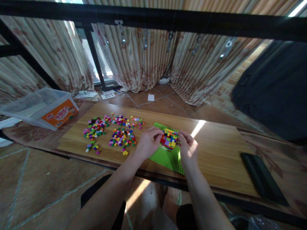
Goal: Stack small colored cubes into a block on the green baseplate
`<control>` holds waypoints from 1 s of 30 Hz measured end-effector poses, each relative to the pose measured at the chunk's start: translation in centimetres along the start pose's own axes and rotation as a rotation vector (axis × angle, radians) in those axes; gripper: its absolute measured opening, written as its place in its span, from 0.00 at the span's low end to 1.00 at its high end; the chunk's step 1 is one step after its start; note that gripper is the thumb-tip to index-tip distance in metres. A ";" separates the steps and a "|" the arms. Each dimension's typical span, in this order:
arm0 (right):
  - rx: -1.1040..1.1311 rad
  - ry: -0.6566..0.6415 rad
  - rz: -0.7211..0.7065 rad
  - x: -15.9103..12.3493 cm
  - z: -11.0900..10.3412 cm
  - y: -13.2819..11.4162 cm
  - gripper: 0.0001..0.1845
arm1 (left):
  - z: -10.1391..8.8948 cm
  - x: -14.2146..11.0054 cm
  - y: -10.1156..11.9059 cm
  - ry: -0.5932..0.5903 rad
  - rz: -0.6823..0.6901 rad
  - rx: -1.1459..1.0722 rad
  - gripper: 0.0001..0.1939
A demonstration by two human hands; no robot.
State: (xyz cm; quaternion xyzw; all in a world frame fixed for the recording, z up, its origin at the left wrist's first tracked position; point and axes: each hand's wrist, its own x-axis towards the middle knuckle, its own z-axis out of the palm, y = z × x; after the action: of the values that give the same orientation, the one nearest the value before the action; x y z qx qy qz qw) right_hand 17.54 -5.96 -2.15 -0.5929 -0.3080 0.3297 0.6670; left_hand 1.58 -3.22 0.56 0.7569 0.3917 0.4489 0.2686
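Note:
A colourful building-brick structure (170, 139), mostly yellow, red, blue and green, is on or just above a bright green studded baseplate (168, 159). My left hand (149, 142) is closed at its left side, thumb and fingertips pinched against the edge. Over on the opposite side, my right hand (189, 147) pinches the right edge with thumb and forefinger. Whether either hand also has a small loose brick is too small to tell. The fingers hide both side edges of the structure.
Several piles of loose bricks (122, 138) lie on the wooden board (216, 153) to the left. A clear plastic bin (35, 105) with an orange label stands at the far left. A black flat object (262, 175) rests at the right. Curtains (141, 60) hang behind a dark bar (153, 19).

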 end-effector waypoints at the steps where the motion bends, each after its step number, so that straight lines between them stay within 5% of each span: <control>1: 0.002 -0.004 -0.001 0.0 0.0 0.0 0.22 | 0.0 0.0 0.0 0.002 0.003 0.000 0.09; 30: -0.021 -0.046 -0.020 0.0 -0.4 0.0 0.19 | 1.0 0.2 -0.2 0.021 0.111 0.130 0.08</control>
State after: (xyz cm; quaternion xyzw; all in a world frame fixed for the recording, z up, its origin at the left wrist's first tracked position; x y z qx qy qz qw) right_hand 17.89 -6.19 -2.20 -0.5890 -0.3326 0.3332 0.6568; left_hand 2.46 -2.99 0.04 0.7885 0.3802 0.4448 0.1894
